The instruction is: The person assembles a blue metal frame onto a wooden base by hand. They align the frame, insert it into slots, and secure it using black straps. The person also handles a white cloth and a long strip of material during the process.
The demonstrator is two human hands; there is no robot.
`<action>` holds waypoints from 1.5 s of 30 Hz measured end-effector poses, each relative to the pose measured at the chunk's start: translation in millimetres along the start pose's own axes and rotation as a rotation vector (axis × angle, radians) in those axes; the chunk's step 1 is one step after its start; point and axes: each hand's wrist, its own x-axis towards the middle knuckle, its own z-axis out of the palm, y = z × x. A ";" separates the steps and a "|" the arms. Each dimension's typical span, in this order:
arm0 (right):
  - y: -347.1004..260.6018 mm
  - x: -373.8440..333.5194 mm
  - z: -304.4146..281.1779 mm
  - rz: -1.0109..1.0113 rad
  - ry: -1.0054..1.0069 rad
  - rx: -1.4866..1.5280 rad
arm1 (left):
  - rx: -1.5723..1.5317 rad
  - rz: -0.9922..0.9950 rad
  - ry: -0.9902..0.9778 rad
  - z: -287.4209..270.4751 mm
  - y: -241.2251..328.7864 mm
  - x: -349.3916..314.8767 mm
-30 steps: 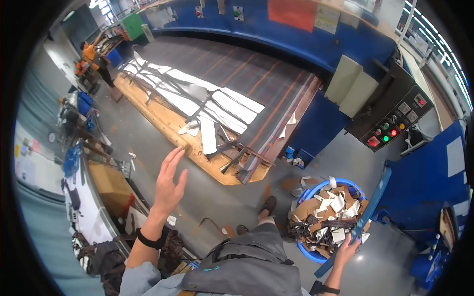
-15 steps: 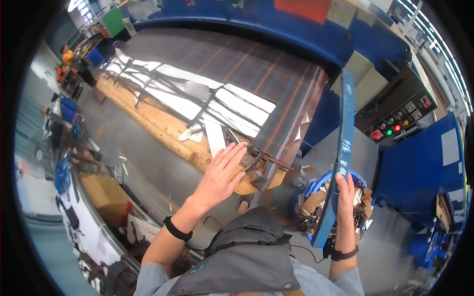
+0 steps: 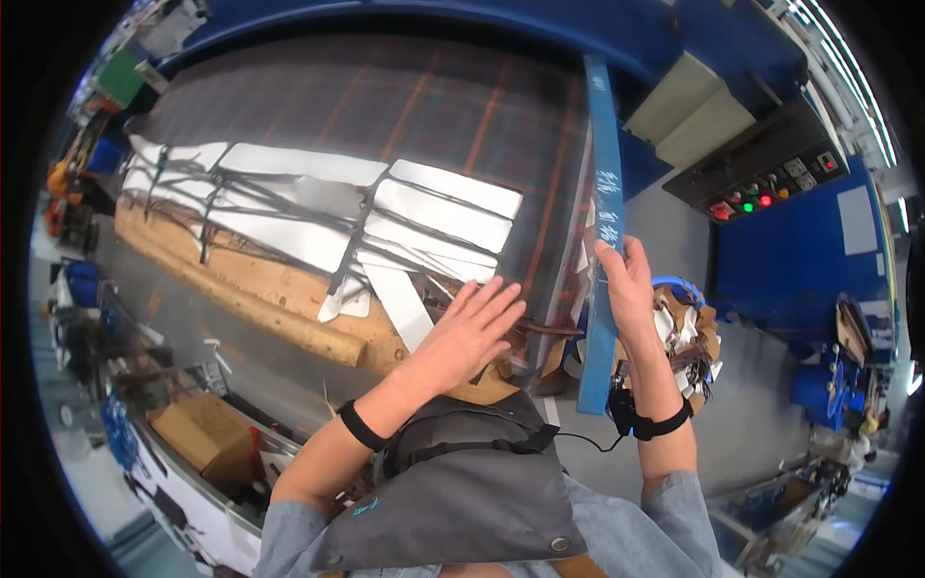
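Note:
My right hand (image 3: 631, 289) grips a long blue bar (image 3: 599, 154) near its lower half, thumb on top. The bar stands lengthwise, reaching from beside my body toward the far blue machine, along the right edge of the work surface. With fingers spread and nothing in it, my left hand (image 3: 469, 332) hovers at the near edge, by a loose white strip (image 3: 397, 299). Beyond it lie several white cut pieces (image 3: 443, 214) with dark narrow strips (image 3: 352, 236) between and across them. Under these spreads a dark sheet with orange lines (image 3: 434, 111); whether my left hand touches anything is unclear.
A wooden ledge (image 3: 241, 299) runs along the near side. At right, a blue-rimmed bin (image 3: 679, 284) full of scraps stands near my right forearm. Behind it are a control panel (image 3: 776, 188) with lit buttons and a blue cabinet (image 3: 800, 236). A cardboard box (image 3: 204, 433) sits at left.
The blue bar has moved left with my right hand, from over the bin to the right edge of the work surface. My view has come closer to the table; my left hand stays spread.

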 end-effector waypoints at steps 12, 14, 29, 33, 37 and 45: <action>-12.8 27.5 66.2 -0.004 0.307 -0.517 | 0.007 0.491 -0.265 -13.8 -30.2 6.2; -9.2 37.0 73.3 -0.035 0.334 -0.560 | -0.046 0.503 -0.275 -16.1 -33.9 6.0; 17.9 88.7 114.5 -0.278 0.512 -0.908 | -0.405 0.271 -0.148 -30.9 -32.6 14.0; 20.4 86.6 122.0 -0.246 0.566 -0.957 | -0.322 0.212 0.025 -34.7 -36.9 23.3; 14.4 72.0 110.0 -0.236 0.477 -0.824 | -0.302 0.136 0.020 -23.9 -36.3 31.9; 17.8 18.0 73.1 -0.248 0.336 -0.677 | -0.296 0.109 0.020 8.6 -33.3 39.1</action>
